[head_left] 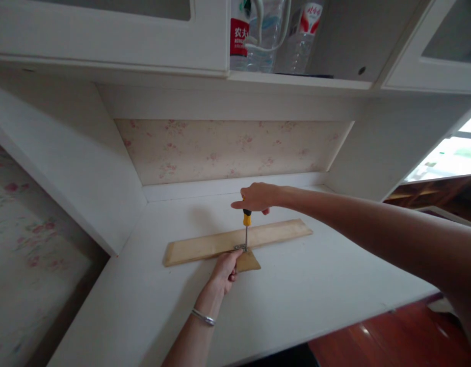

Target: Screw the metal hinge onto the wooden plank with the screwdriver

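A home room: white built-in desk (296, 285), floral wallpaper (228, 150), wooden floor (392, 341).

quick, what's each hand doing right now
Left hand: pressing on the small wood piece, grip unclear.
Right hand: closed on the screwdriver.

Counted items: one long wooden board (239, 242) and one triangular wooden piece (249, 261) on my counter (315, 285); one screwdriver (246, 227) and one small metal bracket (240, 247); three plastic bottles (264, 35) on the shelf above; one bracelet (203, 317).
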The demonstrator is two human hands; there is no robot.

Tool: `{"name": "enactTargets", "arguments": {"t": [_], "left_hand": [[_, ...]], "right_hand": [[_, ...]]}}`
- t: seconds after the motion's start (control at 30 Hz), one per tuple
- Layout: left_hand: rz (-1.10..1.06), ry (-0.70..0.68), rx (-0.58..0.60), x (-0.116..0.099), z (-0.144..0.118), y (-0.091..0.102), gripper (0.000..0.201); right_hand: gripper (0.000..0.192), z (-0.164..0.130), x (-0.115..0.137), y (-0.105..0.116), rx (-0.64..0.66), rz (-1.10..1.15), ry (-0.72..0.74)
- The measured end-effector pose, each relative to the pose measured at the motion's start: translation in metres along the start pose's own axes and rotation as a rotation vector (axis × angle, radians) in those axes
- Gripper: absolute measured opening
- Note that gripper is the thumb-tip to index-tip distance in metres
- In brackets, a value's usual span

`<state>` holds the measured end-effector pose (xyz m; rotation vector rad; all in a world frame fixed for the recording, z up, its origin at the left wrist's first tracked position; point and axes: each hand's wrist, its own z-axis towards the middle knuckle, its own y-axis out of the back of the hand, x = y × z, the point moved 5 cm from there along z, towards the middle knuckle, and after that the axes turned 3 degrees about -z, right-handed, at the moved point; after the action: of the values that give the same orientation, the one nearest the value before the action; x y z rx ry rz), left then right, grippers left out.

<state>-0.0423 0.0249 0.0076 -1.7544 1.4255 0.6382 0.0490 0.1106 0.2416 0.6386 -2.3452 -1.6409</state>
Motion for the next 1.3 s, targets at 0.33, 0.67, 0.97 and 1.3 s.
{"name": "enactTargets", "arguments": {"t": [0.33,0.67,0.97,1.3], "left_hand": [[0.090,-0.091,-0.080,0.004,0.005,0.000,0.020],[0.086,-0.097,-0.086,0.000,-0.004,0.001,0.021],[0.085,-0.106,-0.069,0.004,0.004,0.003,0.020],[0.133,-0.109,-0.038,0.004,0.004,0.002,0.029]], "right_hand": [[0.043,-0.008,-0.003,0.003,0.043,0.054,0.057],[0.035,-0.006,0.000,0.005,0.109,0.048,0.002],[0.043,0.004,-0.004,0.001,0.100,0.015,-0.031],[0.052,0.012,-0.007,0.002,0.135,-0.006,-0.002]]}}
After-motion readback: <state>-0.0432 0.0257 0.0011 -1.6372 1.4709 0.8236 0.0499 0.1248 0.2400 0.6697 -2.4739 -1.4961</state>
